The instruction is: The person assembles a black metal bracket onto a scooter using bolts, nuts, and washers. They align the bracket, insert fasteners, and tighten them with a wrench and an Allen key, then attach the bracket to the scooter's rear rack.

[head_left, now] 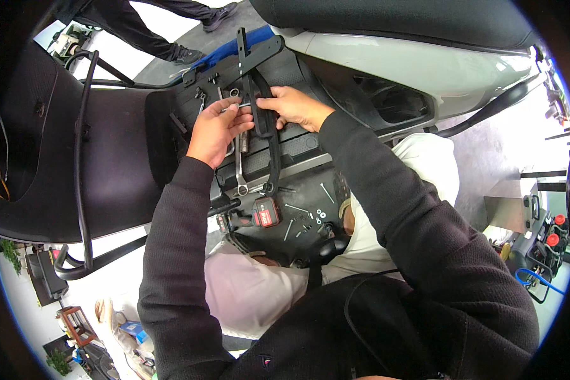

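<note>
Through the head view I find the black bracket (248, 85) over the ribbed footboard (297, 147), between the two hands; the left hand (214, 130) pinches what looks like a thin metal shank (243, 105) beside one bar, while the right hand (297, 107) has thumb and forefinger at that bar's other side, though I cannot tell whether they grip the bar or something small on it. I judge the bracket stiff, fairly heavy and hardly fragile, its smooth finish perhaps slippery; I would steady it by the long bar and keep the slim shank in fingertips.
</note>
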Motion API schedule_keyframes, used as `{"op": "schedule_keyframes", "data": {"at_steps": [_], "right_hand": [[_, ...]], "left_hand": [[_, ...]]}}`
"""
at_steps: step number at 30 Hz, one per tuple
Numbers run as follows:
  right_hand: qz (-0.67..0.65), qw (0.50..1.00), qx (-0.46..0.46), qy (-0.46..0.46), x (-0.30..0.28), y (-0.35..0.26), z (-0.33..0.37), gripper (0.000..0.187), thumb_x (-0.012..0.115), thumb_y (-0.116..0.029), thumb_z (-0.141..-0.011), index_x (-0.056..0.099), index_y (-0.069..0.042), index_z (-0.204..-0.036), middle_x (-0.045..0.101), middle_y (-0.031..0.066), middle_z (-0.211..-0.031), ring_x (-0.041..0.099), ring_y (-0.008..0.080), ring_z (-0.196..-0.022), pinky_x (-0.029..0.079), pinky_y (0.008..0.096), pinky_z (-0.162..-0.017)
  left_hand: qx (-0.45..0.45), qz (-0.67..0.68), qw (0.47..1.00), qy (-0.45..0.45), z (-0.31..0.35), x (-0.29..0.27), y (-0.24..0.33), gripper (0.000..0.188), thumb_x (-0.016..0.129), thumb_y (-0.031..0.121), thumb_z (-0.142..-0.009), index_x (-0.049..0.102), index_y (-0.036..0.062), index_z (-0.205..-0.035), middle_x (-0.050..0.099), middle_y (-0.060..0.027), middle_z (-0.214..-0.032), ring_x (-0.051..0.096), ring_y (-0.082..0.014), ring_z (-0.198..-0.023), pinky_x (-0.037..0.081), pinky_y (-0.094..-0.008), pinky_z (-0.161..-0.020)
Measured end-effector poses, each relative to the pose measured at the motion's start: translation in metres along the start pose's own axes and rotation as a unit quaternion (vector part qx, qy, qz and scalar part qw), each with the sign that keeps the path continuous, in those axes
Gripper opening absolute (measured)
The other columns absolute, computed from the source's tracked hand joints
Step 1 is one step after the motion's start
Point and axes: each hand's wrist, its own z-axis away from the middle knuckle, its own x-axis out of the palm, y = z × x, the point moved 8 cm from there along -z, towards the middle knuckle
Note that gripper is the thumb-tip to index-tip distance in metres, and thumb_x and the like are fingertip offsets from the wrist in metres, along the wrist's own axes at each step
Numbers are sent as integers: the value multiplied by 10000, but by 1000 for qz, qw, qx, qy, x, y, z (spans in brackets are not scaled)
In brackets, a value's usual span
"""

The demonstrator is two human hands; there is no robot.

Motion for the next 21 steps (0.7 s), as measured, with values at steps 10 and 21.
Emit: {"op": "schedule_keyframes", "data": {"at_steps": [10, 21], "right_hand": [[19, 998, -52, 21, 4, -4, 4, 337, 677, -287, -1017, 674, 35, -1115, 717, 72, -967, 607, 139, -676, 492, 284, -548], [-5, 999, -44, 23, 4, 0, 2, 384, 679, -276, -1021, 662, 85, -1152, 697, 85, -907, 591, 137, -659, 500, 294, -543]], "left_hand": [[78, -171, 979, 80, 7, -2, 19, 311, 678, 95, -1026, 664, -91, -1274, 710, -104, -1036, 682, -158, -859, 596, -304, -766], [-6, 12, 999, -42, 17, -14, 28, 410, 558, 128, -1087, 551, -139, -1399, 678, -176, -1240, 677, -245, -1166, 540, -426, -1114]]}}
